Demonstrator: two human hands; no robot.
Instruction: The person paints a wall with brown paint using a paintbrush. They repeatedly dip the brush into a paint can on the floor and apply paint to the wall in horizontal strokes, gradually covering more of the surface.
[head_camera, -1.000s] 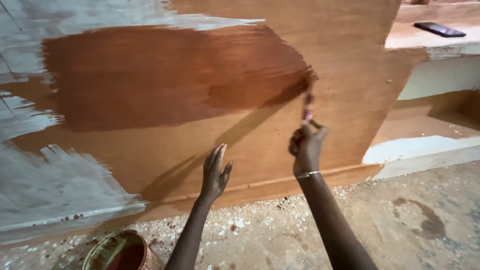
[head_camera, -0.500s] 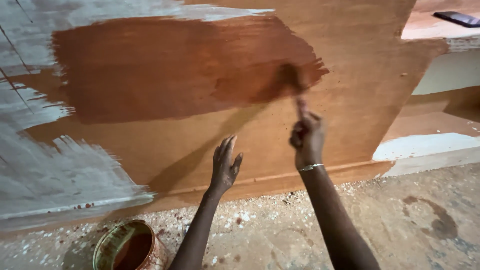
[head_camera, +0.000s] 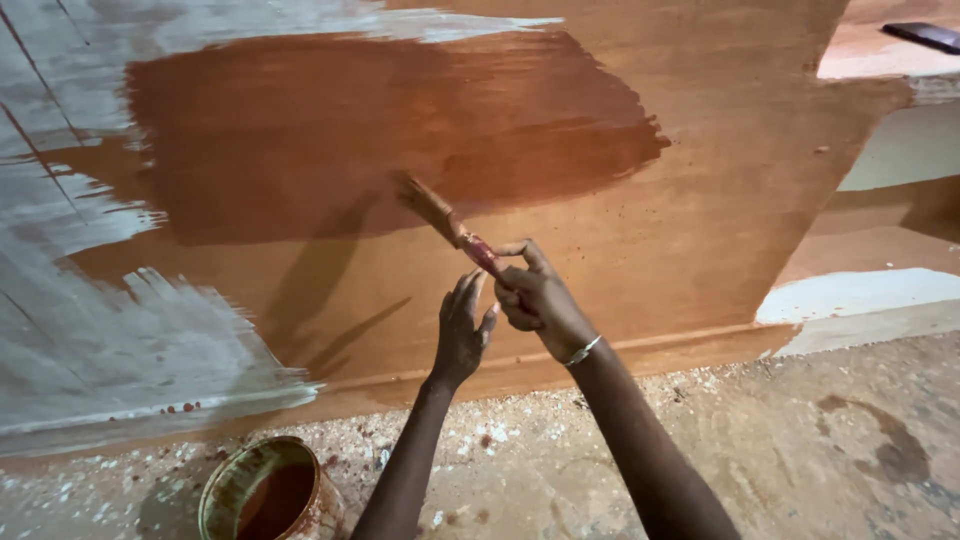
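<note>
My right hand (head_camera: 540, 300) grips the red handle of a paintbrush (head_camera: 445, 220), whose bristles touch a large wooden panel (head_camera: 700, 220) at the lower edge of a dark reddish-brown wet patch (head_camera: 380, 130). A thin bracelet circles that wrist. My left hand (head_camera: 462, 330) rests flat against the panel just left of the right hand, fingers apart and holding nothing. The panel's left part carries whitish filler streaks (head_camera: 110, 330).
A rusty round tin (head_camera: 265, 492) of brown stain stands on the speckled concrete floor (head_camera: 800, 450) at the lower left. A dark flat phone-like object (head_camera: 925, 35) lies on a ledge at the top right. More wooden furniture parts stand to the right.
The brush has swept leftward along the lower edge of the wet patch. My right hand has come left and closer to my left hand. The view has shifted right.
</note>
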